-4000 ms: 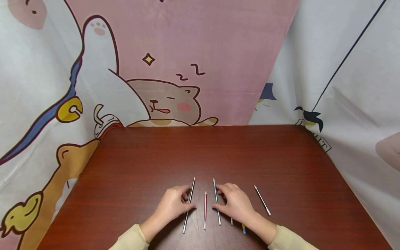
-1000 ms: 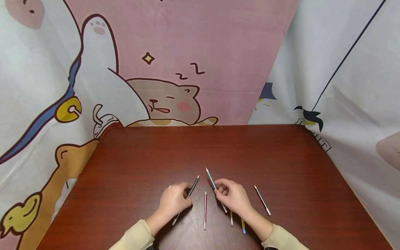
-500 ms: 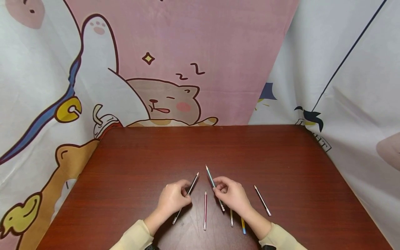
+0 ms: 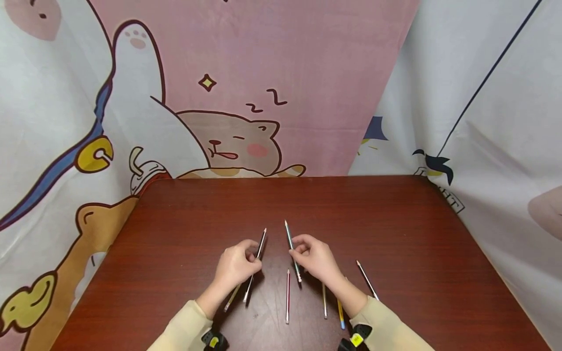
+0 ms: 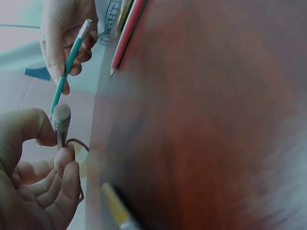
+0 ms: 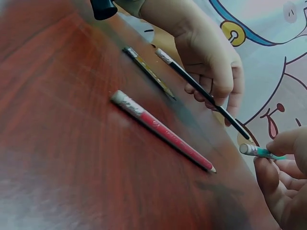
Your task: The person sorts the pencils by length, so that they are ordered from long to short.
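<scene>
Between thumb and fingers, my left hand (image 4: 235,263) pinches a black pencil (image 4: 261,244), its sharpened tip pointing away from me. My right hand (image 4: 319,257) likewise pinches a teal pencil (image 4: 288,235), tip forward. Both pencils are raised off the table, as the right wrist view shows for the black pencil (image 6: 189,79) and the left wrist view for the teal pencil (image 5: 72,62). A red pencil (image 4: 288,297) lies on the table between my hands. Under my left wrist lies a yellow pencil (image 4: 232,298), partly hidden in the head view.
Right of the red pencil lie a gold-toned pencil (image 4: 325,301) and a yellow pencil with a blue end (image 4: 341,314), partly covered by my right forearm. A dark pencil (image 4: 367,279) lies farther right. Printed cloth (image 4: 342,87) hangs behind the brown table (image 4: 281,200).
Both hands, first open beside the black and teal pencils, have taken hold of them and lifted them. They have moved forward and slightly left, bringing the yellow pencil under my left wrist into view.
</scene>
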`<move>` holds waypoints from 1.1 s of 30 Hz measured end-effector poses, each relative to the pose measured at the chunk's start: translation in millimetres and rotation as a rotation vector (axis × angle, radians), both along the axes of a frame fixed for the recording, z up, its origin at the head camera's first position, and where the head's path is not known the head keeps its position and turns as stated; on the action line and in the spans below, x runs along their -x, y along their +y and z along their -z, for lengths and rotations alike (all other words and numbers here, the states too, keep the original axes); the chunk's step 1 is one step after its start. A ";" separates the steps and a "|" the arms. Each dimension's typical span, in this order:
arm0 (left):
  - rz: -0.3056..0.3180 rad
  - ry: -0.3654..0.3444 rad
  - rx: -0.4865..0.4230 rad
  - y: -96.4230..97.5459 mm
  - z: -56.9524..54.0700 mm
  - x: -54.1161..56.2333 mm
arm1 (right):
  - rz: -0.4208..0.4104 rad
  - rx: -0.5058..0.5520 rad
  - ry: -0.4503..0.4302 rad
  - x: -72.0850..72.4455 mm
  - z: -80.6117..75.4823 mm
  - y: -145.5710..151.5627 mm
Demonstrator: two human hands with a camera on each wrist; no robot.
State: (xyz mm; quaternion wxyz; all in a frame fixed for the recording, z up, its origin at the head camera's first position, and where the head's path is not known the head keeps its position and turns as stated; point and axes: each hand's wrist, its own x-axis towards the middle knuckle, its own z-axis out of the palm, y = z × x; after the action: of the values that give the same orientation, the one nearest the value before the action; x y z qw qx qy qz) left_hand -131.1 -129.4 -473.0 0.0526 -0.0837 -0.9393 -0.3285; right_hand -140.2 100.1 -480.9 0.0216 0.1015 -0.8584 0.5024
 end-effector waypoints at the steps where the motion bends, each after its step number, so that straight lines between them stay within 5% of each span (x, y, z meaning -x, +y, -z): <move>1: -0.012 -0.009 -0.006 -1.3 -1.3 2.1 | -0.005 0.008 -0.013 1.9 -0.9 -1.8; 12: -0.100 -0.061 -0.062 -17.9 -9.5 33.7 | -0.026 0.025 -0.078 24.5 -3.9 -21.5; 33: -0.185 -0.087 -0.040 -43.4 4.3 77.5 | 0.013 0.014 -0.120 47.1 1.9 -45.9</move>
State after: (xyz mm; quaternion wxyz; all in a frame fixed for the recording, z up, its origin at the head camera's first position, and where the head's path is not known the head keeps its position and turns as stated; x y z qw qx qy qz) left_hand -208.6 -172.9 -477.3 0.0437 0.0188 -0.9376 -0.3444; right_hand -187.3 54.2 -482.7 -0.0261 0.0656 -0.8552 0.5135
